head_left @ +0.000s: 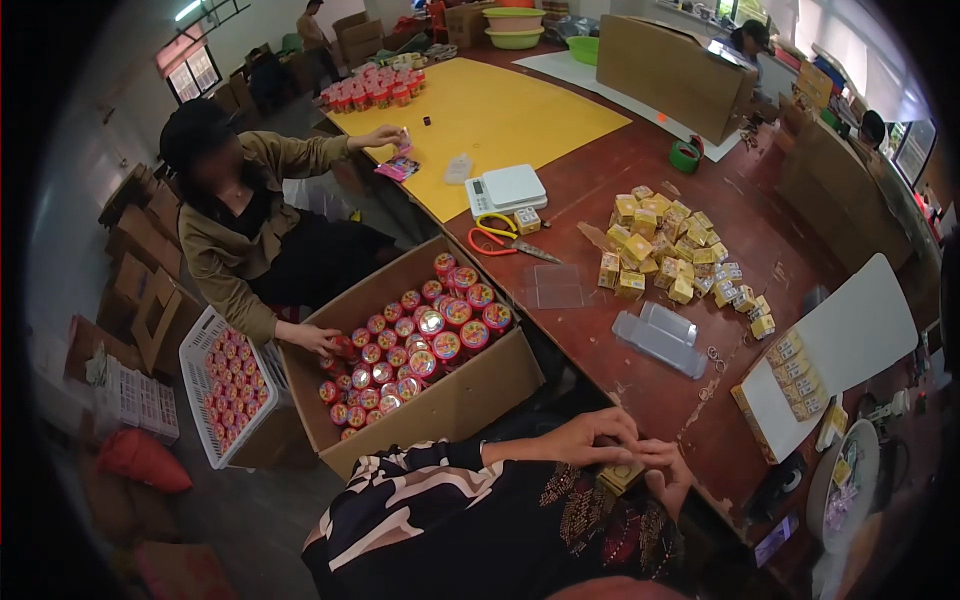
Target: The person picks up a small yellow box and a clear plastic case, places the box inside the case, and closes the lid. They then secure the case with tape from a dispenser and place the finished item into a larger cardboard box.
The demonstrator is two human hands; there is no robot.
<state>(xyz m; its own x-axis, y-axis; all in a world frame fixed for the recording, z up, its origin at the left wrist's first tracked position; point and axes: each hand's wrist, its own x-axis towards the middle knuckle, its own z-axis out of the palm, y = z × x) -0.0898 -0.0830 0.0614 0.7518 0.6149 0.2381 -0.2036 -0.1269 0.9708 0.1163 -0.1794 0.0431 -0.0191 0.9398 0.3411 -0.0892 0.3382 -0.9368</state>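
Observation:
Close to my body at the table's front edge, a small yellow box (620, 477) sits between my two hands. My left hand (590, 438) comes in from the left, its fingers bent over the top of the box. My right hand (664, 472) grips the box from the right side, fingertips meeting those of the left. Part of the box is hidden by the fingers. To the right of them stands a white display carton (775, 400) with its lid up, holding rows of similar boxes (798, 375). A loose pile of yellow boxes (665, 240) lies farther up the table.
Clear plastic trays (660, 338), scissors (510, 235), a white scale (508, 190) and green tape (686, 153) lie on the table. A large carton of red jars (500, 385) stands left. A co-worker (240, 210) reaches into it. A bowl (850, 480) is at right.

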